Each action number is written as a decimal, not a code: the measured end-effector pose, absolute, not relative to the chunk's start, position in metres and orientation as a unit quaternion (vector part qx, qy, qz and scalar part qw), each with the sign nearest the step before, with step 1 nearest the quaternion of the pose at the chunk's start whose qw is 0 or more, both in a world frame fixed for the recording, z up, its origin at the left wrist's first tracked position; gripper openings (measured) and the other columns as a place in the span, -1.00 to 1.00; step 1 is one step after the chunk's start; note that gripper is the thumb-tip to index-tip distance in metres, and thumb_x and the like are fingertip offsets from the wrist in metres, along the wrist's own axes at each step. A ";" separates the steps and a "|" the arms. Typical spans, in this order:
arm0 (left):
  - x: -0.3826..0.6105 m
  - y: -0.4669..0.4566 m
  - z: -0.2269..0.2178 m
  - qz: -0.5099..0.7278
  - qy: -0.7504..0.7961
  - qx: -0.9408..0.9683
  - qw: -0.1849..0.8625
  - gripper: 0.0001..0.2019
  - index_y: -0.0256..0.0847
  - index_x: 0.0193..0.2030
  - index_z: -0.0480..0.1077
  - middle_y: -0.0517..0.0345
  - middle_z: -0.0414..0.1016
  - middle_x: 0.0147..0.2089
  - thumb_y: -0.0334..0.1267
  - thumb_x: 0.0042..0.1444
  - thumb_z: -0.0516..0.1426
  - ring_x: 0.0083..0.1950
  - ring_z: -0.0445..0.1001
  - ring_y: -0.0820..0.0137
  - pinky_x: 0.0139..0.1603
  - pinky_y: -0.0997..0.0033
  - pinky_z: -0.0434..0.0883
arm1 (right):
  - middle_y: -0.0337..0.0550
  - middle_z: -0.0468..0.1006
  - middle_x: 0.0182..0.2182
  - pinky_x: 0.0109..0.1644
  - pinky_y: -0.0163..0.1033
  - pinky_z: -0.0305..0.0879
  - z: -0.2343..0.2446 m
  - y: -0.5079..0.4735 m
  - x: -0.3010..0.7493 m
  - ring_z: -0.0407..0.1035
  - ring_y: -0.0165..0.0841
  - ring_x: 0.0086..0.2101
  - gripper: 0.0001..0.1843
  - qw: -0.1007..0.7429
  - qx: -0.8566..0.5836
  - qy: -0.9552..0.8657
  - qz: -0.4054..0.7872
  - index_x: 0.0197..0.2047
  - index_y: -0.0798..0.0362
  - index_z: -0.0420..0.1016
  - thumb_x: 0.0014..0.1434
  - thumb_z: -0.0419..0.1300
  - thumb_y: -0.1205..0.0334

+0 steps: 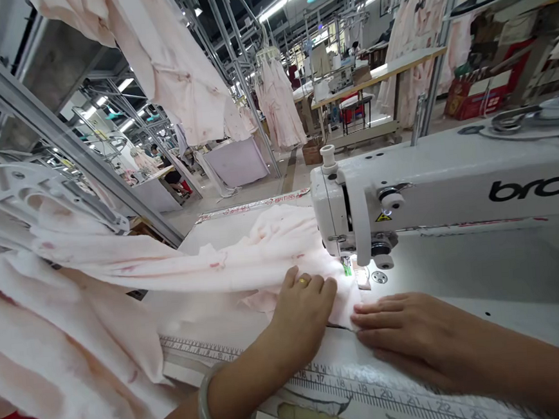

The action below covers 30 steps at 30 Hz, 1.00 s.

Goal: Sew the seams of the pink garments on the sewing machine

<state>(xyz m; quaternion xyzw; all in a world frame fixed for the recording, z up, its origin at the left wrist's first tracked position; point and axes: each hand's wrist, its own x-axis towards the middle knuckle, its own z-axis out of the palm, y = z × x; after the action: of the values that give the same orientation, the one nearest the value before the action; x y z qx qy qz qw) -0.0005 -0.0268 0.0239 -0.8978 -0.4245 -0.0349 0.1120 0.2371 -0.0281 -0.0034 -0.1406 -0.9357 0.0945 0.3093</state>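
Pale pink fabric [206, 267] lies across the sewing table and trails off to the left over a rack. My left hand [303, 308], with a ring and a bangle at the wrist, rests flat on the fabric just left of the needle, fingers stretched out. My right hand [405, 329] lies flat on the table with its fingertips on the fabric's near edge, in front of the presser foot [357, 274]. The white sewing machine [432, 184] has its head directly above the cloth.
A printed ruler strip [352, 391] runs along the table's front edge. A metal frame [61, 136] slants on the left. Pink garments [171, 56] hang overhead, and other workstations and a seated person [170, 173] fill the hall behind.
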 end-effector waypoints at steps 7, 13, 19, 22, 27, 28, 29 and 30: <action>0.011 -0.027 0.013 -0.115 -0.346 -0.926 0.100 -0.87 -0.19 -0.29 0.43 0.12 0.52 -0.25 -0.37 0.33 0.16 -0.21 0.48 0.26 -0.14 0.22 0.39 | -0.06 0.66 -0.24 -0.05 -0.16 0.46 0.000 -0.030 0.237 0.57 -0.23 -0.17 -0.69 0.237 -0.135 -0.950 0.154 -0.06 0.03 0.58 0.51 -0.01 0.29; 0.011 -0.016 -0.005 -0.108 -0.292 -0.944 0.106 -0.87 -0.20 -0.31 0.39 0.08 0.48 -0.28 -0.31 0.29 0.11 -0.24 0.44 0.26 -0.20 0.18 0.35 | -0.09 0.65 -0.25 -0.14 -0.16 0.43 0.002 -0.028 0.236 0.55 -0.25 -0.23 -0.70 0.211 -0.150 -0.942 0.212 -0.05 0.04 0.58 0.49 0.00 0.28; 0.006 0.009 0.000 -0.093 -0.278 -0.952 0.088 -0.89 -0.21 -0.29 0.38 0.04 0.50 -0.22 -0.30 0.25 0.07 -0.17 0.45 0.25 -0.09 0.19 0.37 | -0.04 0.69 0.05 0.15 -0.18 0.49 -0.006 -0.024 0.242 0.58 -0.24 0.06 -0.68 0.262 -0.189 -0.939 0.117 0.16 0.04 0.58 0.50 0.07 0.25; 0.002 0.008 0.006 -0.082 -0.279 -0.955 0.067 -0.91 -0.21 -0.23 0.38 0.02 0.50 -0.17 -0.26 0.18 0.10 -0.15 0.45 0.23 -0.04 0.16 0.37 | -0.08 0.69 0.06 0.19 -0.21 0.49 -0.005 -0.019 0.246 0.57 -0.26 0.09 -0.69 0.254 -0.179 -0.944 0.113 0.18 0.02 0.59 0.48 0.12 0.24; -0.004 -0.002 0.009 -0.066 -0.264 -0.959 0.072 -0.68 -0.24 0.10 0.33 0.02 0.53 -0.06 -0.31 0.19 0.11 -0.07 0.47 0.20 0.13 0.11 0.36 | -0.10 0.70 -0.03 0.02 -0.19 0.55 -0.003 -0.003 0.258 0.61 -0.26 -0.05 -0.64 0.251 -0.202 -0.936 0.143 0.12 -0.06 0.64 0.53 0.02 0.20; -0.006 -0.003 0.008 -0.064 -0.260 -0.960 0.081 -0.71 -0.23 0.10 0.34 0.02 0.54 -0.04 -0.32 0.23 0.10 -0.06 0.48 0.21 0.14 0.12 0.36 | -0.09 0.70 -0.05 -0.01 -0.17 0.55 -0.003 0.000 0.261 0.61 -0.25 -0.08 -0.65 0.254 -0.215 -0.933 0.139 0.11 -0.07 0.64 0.52 0.03 0.19; -0.007 -0.003 0.006 -0.063 -0.257 -0.960 0.090 -0.76 -0.21 0.07 0.36 0.02 0.55 -0.03 -0.33 0.27 0.09 -0.05 0.49 0.22 0.15 0.13 0.36 | -0.09 0.69 -0.06 -0.03 -0.16 0.55 -0.005 0.002 0.263 0.60 -0.25 -0.10 -0.66 0.253 -0.226 -0.931 0.133 0.10 -0.08 0.64 0.51 0.04 0.18; -0.007 -0.002 0.004 -0.065 -0.255 -0.960 0.096 -0.82 -0.21 0.02 0.38 0.03 0.56 -0.02 -0.34 0.30 0.08 -0.05 0.50 0.24 0.17 0.13 0.36 | -0.10 0.68 -0.08 -0.06 -0.17 0.54 -0.006 0.004 0.265 0.60 -0.26 -0.12 -0.67 0.248 -0.232 -0.931 0.131 0.09 -0.09 0.65 0.51 0.06 0.18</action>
<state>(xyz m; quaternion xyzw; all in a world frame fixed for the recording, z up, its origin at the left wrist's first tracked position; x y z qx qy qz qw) -0.0075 -0.0017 0.0045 -0.9598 -0.2554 -0.0648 0.0965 0.2651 0.0042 -0.0058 -0.2321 -0.9314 0.1307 0.2479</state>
